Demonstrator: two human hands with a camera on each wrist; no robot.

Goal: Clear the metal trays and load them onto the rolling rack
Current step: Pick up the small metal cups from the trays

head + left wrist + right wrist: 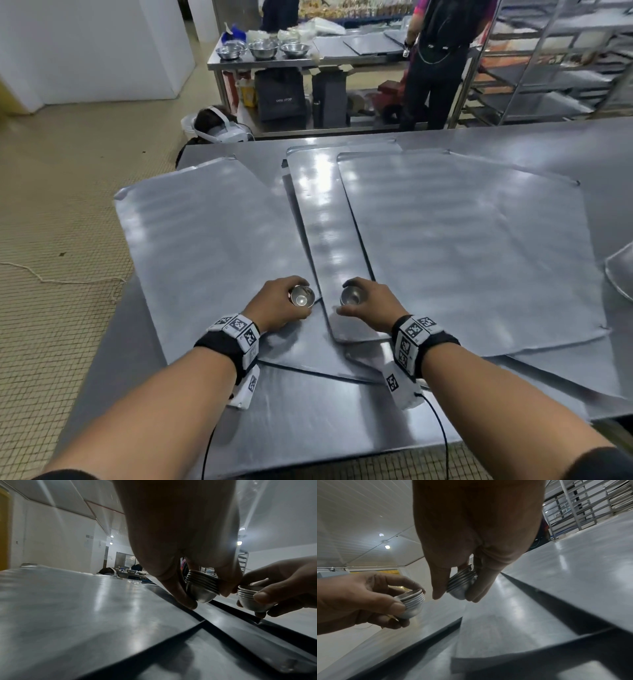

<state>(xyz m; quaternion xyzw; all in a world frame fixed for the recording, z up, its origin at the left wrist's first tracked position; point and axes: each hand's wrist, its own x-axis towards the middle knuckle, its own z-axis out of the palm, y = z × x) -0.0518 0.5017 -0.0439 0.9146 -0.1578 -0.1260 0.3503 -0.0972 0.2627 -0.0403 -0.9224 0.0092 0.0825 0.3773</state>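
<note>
Trays (462,246) of flat metal lie overlapping on the steel table (308,428), apparently bare of cups, as a person lifts the last small items away. One narrow tray (329,240) sits in the middle of the pile, a wide one (209,233) to its left and another to its right, all tilted across one another.

At the near end of the narrow tray, the left hand (277,303) curls its fingers and thumb around a nested stack of small metal cups (202,588), and the right hand (371,305) grips a second stack (462,586) the same way; both stacks are held just above the surface.

Judging by this, the clearing step looks nearly finished, though the cups have yet to be set down somewhere. Loading appears not to have begun for these trays: the rolling rack (548,68) stands well beyond the far right of the pile, some shelves already filled, near another person (438,61) at a back table with bowls (263,49).
</note>
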